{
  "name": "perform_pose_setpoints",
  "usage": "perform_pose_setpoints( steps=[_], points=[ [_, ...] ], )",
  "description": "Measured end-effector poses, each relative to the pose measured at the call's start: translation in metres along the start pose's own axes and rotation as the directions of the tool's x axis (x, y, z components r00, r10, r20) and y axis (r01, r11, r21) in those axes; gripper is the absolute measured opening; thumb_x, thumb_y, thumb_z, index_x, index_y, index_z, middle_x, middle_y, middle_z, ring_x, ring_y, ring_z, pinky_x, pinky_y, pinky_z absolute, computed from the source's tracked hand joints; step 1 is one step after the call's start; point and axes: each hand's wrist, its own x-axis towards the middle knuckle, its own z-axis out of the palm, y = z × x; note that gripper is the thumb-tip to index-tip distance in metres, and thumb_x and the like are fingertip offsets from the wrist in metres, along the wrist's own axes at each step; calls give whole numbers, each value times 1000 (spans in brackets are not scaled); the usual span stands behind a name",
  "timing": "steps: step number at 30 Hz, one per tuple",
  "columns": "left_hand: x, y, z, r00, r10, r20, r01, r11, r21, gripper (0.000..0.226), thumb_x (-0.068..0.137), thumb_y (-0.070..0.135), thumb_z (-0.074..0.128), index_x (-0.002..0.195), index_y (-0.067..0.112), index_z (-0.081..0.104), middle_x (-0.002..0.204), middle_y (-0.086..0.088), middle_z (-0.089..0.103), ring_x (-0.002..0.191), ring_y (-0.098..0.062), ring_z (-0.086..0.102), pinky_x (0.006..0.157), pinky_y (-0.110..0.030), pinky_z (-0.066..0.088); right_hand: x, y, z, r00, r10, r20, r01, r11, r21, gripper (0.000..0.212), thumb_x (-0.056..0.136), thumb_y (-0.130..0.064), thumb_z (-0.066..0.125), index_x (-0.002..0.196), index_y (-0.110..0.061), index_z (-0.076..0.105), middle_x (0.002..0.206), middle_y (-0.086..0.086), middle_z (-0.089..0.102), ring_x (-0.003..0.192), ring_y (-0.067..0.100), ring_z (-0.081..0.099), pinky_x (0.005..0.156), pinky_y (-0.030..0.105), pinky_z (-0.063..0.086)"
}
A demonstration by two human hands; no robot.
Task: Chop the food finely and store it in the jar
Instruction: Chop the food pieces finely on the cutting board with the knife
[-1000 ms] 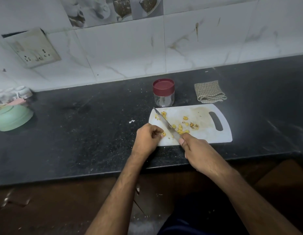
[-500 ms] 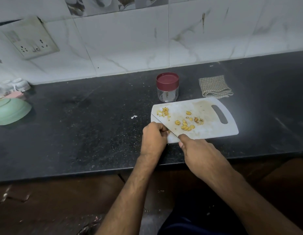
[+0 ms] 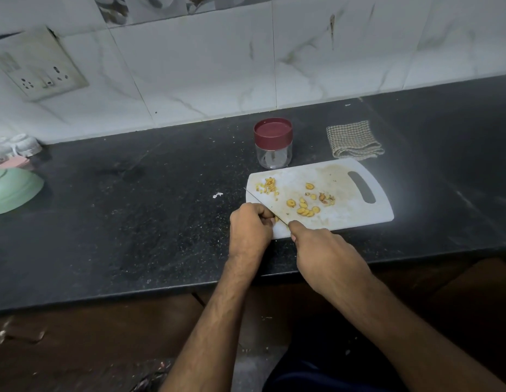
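Observation:
A white cutting board (image 3: 345,216) lies on the black counter (image 3: 133,222). Yellow food slices (image 3: 305,207) sit at its middle, and a finer chopped pile (image 3: 268,185) lies at its far left. At the board's near-left corner my left hand (image 3: 250,230) pinches a small yellow piece with curled fingers. My right hand (image 3: 325,258) grips the handle of a knife (image 3: 263,203), its thin blade running up-left across the board beside my left fingertips. A clear jar (image 3: 273,144) with a dark red lid on stands just behind the board.
A folded checked cloth (image 3: 353,140) lies behind the board's right end. A green bowl (image 3: 12,189) and small white cups (image 3: 22,145) sit at the far left. A switch plate (image 3: 39,66) is on the tiled wall. The counter's front edge runs under my forearms.
The knife blade has shifted toward the board's near-left corner, closer to my left fingers. The camera has drifted, so the board sits further right in view.

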Motion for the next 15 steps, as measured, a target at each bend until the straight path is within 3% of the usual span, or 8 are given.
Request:
perform_pose_setpoints(
  steps=[6,15],
  points=[
    [-3,3,-1,1000,-9,4,9,1000,-27,27,88,8,73,66,23,66,73,8,67,65,0,58,51,-3,40,-11,14,5,998,-32,-47,35,998,54,19,104,-17,36,115,-31,41,83,-4,53,76,15,55,64,36,45],
    [-3,4,-2,1000,-28,2,28,998,-54,20,87,9,76,70,17,72,72,6,69,64,0,59,52,-3,41,-2,10,2,999,-27,-18,28,998,55,19,103,-15,37,115,-28,42,86,0,53,78,19,56,66,39,49]
  ],
)
